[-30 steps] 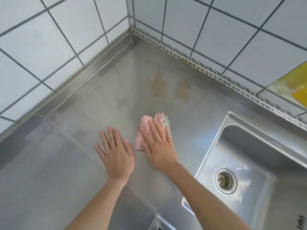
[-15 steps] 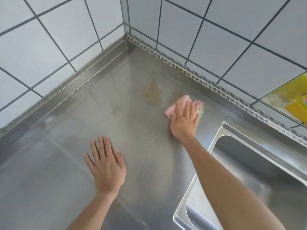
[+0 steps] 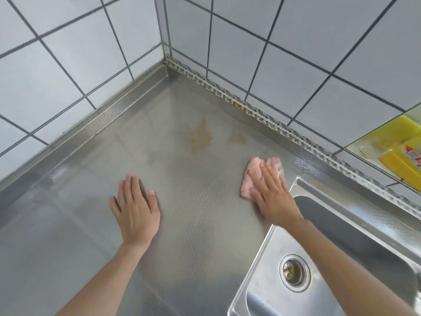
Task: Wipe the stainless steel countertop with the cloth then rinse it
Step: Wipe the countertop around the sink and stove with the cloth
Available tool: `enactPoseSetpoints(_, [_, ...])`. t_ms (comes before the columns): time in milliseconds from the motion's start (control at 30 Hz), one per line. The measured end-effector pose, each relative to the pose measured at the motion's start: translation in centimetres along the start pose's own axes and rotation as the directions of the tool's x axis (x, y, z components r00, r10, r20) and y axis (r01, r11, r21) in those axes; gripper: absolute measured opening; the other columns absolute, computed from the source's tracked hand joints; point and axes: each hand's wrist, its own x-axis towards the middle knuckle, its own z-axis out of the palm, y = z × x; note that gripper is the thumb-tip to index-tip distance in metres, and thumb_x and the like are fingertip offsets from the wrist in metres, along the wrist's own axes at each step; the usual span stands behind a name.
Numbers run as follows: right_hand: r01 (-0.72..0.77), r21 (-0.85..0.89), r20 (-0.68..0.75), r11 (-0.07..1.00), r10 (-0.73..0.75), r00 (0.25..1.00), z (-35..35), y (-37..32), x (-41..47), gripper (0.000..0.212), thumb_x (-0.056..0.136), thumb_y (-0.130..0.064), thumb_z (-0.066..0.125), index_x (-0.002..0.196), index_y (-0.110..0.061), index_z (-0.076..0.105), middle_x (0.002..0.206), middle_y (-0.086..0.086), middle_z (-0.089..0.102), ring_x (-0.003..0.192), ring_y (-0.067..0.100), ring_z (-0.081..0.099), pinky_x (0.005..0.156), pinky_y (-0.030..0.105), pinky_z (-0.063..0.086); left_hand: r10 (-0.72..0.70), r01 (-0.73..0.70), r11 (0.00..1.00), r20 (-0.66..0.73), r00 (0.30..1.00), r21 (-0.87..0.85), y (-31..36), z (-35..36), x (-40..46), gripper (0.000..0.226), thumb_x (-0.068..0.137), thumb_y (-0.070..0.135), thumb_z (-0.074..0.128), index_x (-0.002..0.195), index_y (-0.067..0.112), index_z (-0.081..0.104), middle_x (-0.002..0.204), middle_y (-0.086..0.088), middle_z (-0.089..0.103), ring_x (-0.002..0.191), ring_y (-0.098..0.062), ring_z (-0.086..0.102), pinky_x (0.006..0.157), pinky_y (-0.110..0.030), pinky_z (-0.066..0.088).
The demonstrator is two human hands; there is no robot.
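Cloth [image 3: 255,176], pink with a green edge showing, is pressed flat on the stainless steel surface [image 3: 205,224] just beside the sink's near corner. Nearest the camera, the sink [image 3: 282,242] is seen at the lower right, its drain [image 3: 295,273] dry-looking and uncovered; the rinse is judged not yet begun. Further out, the left hand [image 3: 135,212] is laid palm down on the bare metal with straight, closed-up fingers [image 3: 132,185] that hold nothing, probably as a brace while the body leans in. The right hand [image 3: 274,198] is spread over the cloth, its fingers [image 3: 266,176] extended and pressing rather than gripping, so that a broad patch is pushed along the metal. The cloth lies under those fingers and the front of the palm, with its edge protruding beyond the fingertips and past the thumb side. Beyond it, well apart from the cloth, two brownish stains [image 3: 201,136] are left on the surface, and these are judged the part still to be wiped. Farthest away, the tiled walls [image 3: 296,53] meet in the corner, and a yellow package [image 3: 403,158] is seen at the right edge.
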Motion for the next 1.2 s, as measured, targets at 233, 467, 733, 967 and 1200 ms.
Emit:
enactPoseSetpoints(233, [-0.310, 0.198, -0.054, 0.930, 0.326, 0.944, -1.4, -7.3, 11.9, 0.059, 0.108, -0.052, 0.012, 0.164, -0.037, 0.000, 0.172, 0.006, -0.016, 0.157, 0.028, -0.023, 0.128, 0.057, -0.006, -0.176, 0.178, 0.982, -0.023, 0.984, 0.070, 2.6, 3.1, 0.2, 0.073, 0.101, 0.047, 0.025, 0.161, 0.006, 0.025, 0.173, -0.006, 0.018, 0.162, -0.025, 0.007, 0.128, -0.061, 0.004])
enactPoseSetpoints(467, [0.266, 0.018, -0.155, 0.964, -0.260, 0.953, 3.6, -10.1, 2.9, 0.055, 0.110, -0.045, 0.033, 0.162, -0.033, 0.026, 0.174, 0.004, 0.013, 0.161, 0.024, 0.001, 0.129, 0.053, 0.014, -0.184, 0.187, 0.980, -0.047, 0.982, 0.063, 2.6, 3.1, 0.1, 0.073, 0.100, 0.047, 0.028, 0.160, 0.006, 0.027, 0.171, -0.007, 0.022, 0.162, -0.025, 0.009, 0.127, -0.062, 0.007])
enactPoseSetpoints(733, [-0.046, 0.113, -0.126, 0.993, 0.060, 0.990, -1.0, -2.9, 9.7, 0.061, 0.104, -0.056, 0.005, 0.164, -0.040, 0.000, 0.174, 0.002, -0.006, 0.160, 0.022, -0.014, 0.129, 0.056, 0.003, -0.170, 0.174, 0.981, -0.062, 0.984, 0.084, 2.5, 3.1, 0.1, 0.072, 0.101, 0.046, 0.031, 0.161, 0.006, 0.025, 0.172, -0.008, 0.021, 0.162, -0.026, 0.008, 0.127, -0.062, 0.009])
enactPoseSetpoints(967, [-0.041, 0.132, -0.127, 0.990, 0.058, 0.990, -0.3, -16.1, 17.1, 0.058, 0.109, -0.049, 0.018, 0.164, -0.036, 0.009, 0.174, 0.006, -0.006, 0.159, 0.026, -0.016, 0.129, 0.054, -0.007, -0.172, 0.181, 0.977, -0.080, 0.982, 0.113, 2.4, 3.5, 0.2, 0.071, 0.101, 0.047, 0.032, 0.161, 0.008, 0.024, 0.172, -0.006, 0.021, 0.162, -0.024, 0.007, 0.127, -0.061, 0.011])
enactPoseSetpoints(1200, [0.364, -0.021, -0.115, 0.931, -0.364, 0.924, 2.0, -12.6, 7.5, 0.055, 0.109, -0.047, 0.030, 0.162, -0.034, 0.027, 0.173, 0.004, 0.015, 0.161, 0.025, 0.005, 0.129, 0.053, 0.014, -0.170, 0.178, 0.976, -0.076, 0.982, 0.121, 2.3, 3.5, 0.2, 0.070, 0.101, 0.046, 0.034, 0.160, 0.009, 0.026, 0.171, -0.006, 0.023, 0.162, -0.024, 0.009, 0.127, -0.061, 0.012])
